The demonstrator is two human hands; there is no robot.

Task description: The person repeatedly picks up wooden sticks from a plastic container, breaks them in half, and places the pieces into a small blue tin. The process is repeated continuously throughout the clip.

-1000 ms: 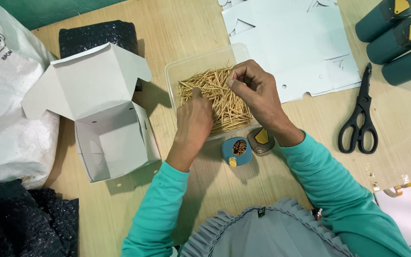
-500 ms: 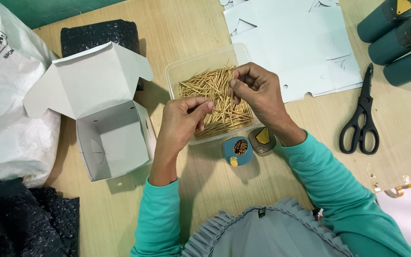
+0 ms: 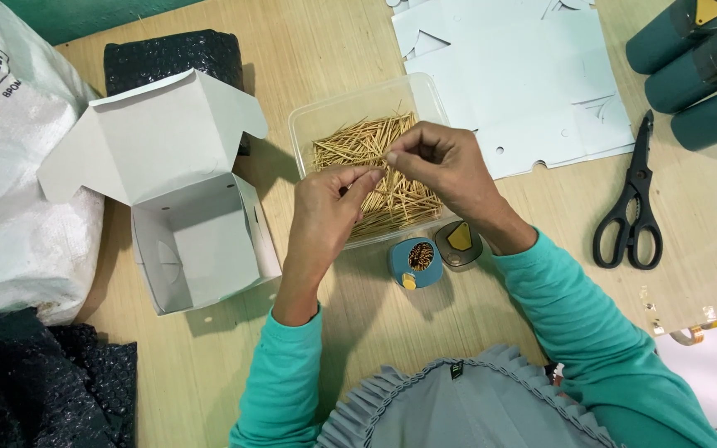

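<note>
Toothpicks (image 3: 375,170) are lying heaped in a clear plastic tray (image 3: 325,116) at the middle of the wooden table (image 3: 309,50). Over that tray the left hand (image 3: 329,207) and the right hand (image 3: 441,162) are meeting, fingertips pinched together on a few of the sticks between them. Just below the tray a small teal round container (image 3: 415,262) is standing open, showing stick ends inside, and its dark lid with a yellow tab (image 3: 458,243) is lying beside it. Left of the tray a white cardboard box (image 3: 184,241) is sitting with its flaps spread wide. Flat white die-cut box blanks (image 3: 533,75) are lying at the top. Three dark teal cylinders with yellow tabs (image 3: 690,58) are resting at the top right corner, near black scissors (image 3: 634,199). A white woven sack bearing a square black code mark (image 3: 10,149) is filling the left edge, with black bubble wrap (image 3: 168,54) behind the box.
</note>
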